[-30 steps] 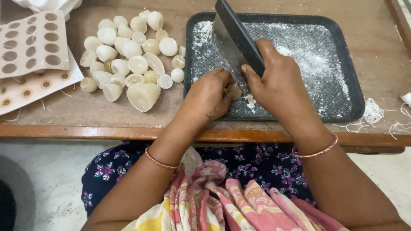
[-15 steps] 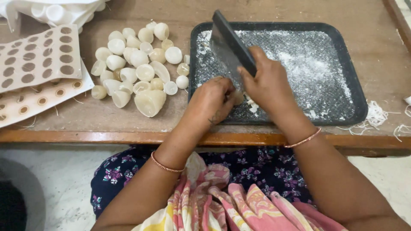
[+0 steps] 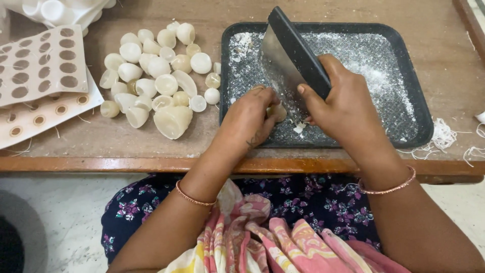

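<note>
My right hand (image 3: pixel 343 108) grips the black handle of a flat metal scraper blade (image 3: pixel 285 60), held edge-down over a black tray (image 3: pixel 419 108) dusted with white shavings. My left hand (image 3: pixel 247 121) holds a small pale cup-shaped piece (image 3: pixel 277 112) against the blade's lower edge, above the tray's near side. White scrapings (image 3: pixel 299 128) lie just below the blade.
A pile of several cream wax-like cups (image 3: pixel 156 83) lies on the wooden table (image 3: pixel 151 146) left of the tray. Perforated tan mould sheets (image 3: pixel 38 68) sit at far left, white moulds (image 3: pixel 55 10) at the top left. Loose white threads (image 3: pixel 444 135) lie right of the tray.
The view has shifted slightly. The scraper has tilted more upright and moved a little left, and both hands stay together on the small piece over the tray.
</note>
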